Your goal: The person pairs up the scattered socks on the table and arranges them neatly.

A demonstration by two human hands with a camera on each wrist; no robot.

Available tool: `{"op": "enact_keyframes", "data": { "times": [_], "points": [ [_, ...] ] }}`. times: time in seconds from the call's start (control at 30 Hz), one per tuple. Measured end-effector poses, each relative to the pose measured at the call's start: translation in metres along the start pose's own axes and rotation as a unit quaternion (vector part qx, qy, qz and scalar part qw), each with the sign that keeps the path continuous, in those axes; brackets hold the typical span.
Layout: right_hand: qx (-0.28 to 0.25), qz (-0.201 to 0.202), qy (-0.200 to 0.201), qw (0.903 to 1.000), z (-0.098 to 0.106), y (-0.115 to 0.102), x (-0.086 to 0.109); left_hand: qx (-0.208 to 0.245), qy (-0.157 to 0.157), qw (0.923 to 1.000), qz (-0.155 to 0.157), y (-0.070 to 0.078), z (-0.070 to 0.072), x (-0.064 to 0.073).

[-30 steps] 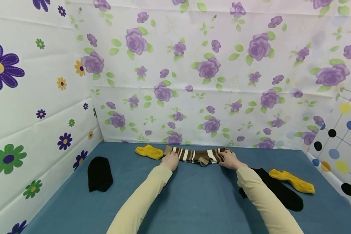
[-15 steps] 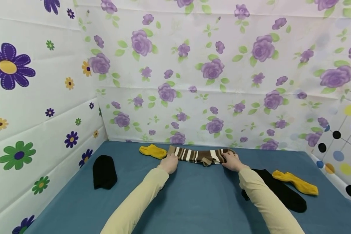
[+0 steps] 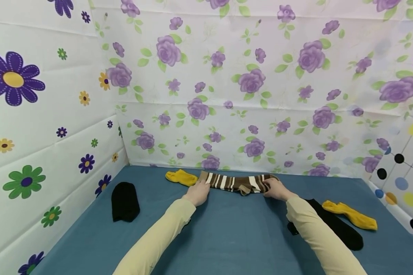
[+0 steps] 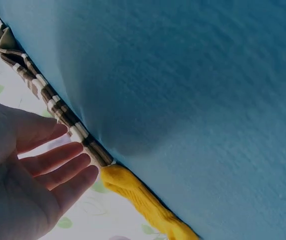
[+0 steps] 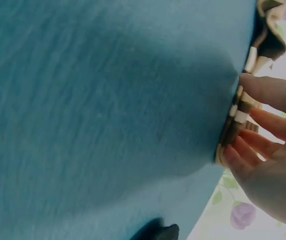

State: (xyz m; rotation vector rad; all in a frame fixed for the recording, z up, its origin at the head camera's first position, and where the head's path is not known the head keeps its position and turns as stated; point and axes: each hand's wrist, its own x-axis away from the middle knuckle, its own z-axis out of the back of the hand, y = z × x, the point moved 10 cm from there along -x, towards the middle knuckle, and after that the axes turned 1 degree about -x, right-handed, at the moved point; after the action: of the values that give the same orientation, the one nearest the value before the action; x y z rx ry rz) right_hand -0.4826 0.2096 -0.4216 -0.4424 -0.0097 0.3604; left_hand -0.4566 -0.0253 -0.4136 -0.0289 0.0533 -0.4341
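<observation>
A brown, tan and white striped sock (image 3: pixel 232 182) lies stretched sideways near the back of the blue surface, its heel bunched toward the front. My left hand (image 3: pixel 197 193) is at its left end; in the left wrist view the fingers (image 4: pixel 65 170) are loosely extended beside the fabric, without a visible grip. At the other end, my right hand (image 3: pixel 276 189) touches the sock with thumb and fingers (image 5: pixel 248 150) spread along its edge. Just left of the striped sock sits a yellow sock (image 3: pixel 181 177), seen also in the left wrist view (image 4: pixel 138 195).
A black sock (image 3: pixel 125 201) lies at the left. On the right, another black sock (image 3: pixel 340 227) is partly covered by my right sleeve (image 3: pixel 316 229), with a second yellow sock (image 3: pixel 351 215) beside it. Flower-printed sheets (image 3: pixel 220 126) wall the back and left.
My right hand has eased slightly back to the right along the striped sock, and the left has drawn back a little. The sock stays in place; the head view has turned slightly left.
</observation>
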Motion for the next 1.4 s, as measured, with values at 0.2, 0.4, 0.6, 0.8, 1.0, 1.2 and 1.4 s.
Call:
{"op": "enact_keyframes", "data": {
  "times": [0.2, 0.4, 0.6, 0.8, 1.0, 1.2, 1.4],
  "points": [
    [-0.031, 0.025, 0.039, 0.9984, 0.016, -0.003, 0.004, 0.002, 0.023, 0.9997, -0.004, 0.002, 0.010, 0.003],
    [-0.065, 0.008, 0.059, 0.9961, 0.029, -0.004, 0.018, -0.009, 0.041, 0.9987, -0.030, 0.017, 0.021, 0.009],
    [-0.078, 0.001, 0.054, 0.9955, 0.043, -0.002, 0.034, -0.004, 0.058, 0.9971, -0.050, 0.029, 0.028, 0.008],
    [-0.075, -0.025, 0.047, 0.9958, 0.055, 0.007, 0.048, 0.020, 0.054, 0.9965, -0.061, 0.041, 0.029, 0.006],
    [-0.066, -0.064, 0.039, 0.9951, 0.069, 0.019, 0.063, 0.035, 0.045, 0.9959, -0.070, 0.057, 0.025, 0.000],
    [-0.071, -0.090, 0.032, 0.9929, 0.079, 0.033, 0.080, 0.067, 0.049, 0.9925, -0.089, 0.077, 0.029, -0.004],
    [-0.063, -0.098, 0.026, 0.9928, 0.083, 0.046, 0.098, 0.081, 0.047, 0.9901, -0.105, 0.097, 0.027, -0.008]
  ]
}}
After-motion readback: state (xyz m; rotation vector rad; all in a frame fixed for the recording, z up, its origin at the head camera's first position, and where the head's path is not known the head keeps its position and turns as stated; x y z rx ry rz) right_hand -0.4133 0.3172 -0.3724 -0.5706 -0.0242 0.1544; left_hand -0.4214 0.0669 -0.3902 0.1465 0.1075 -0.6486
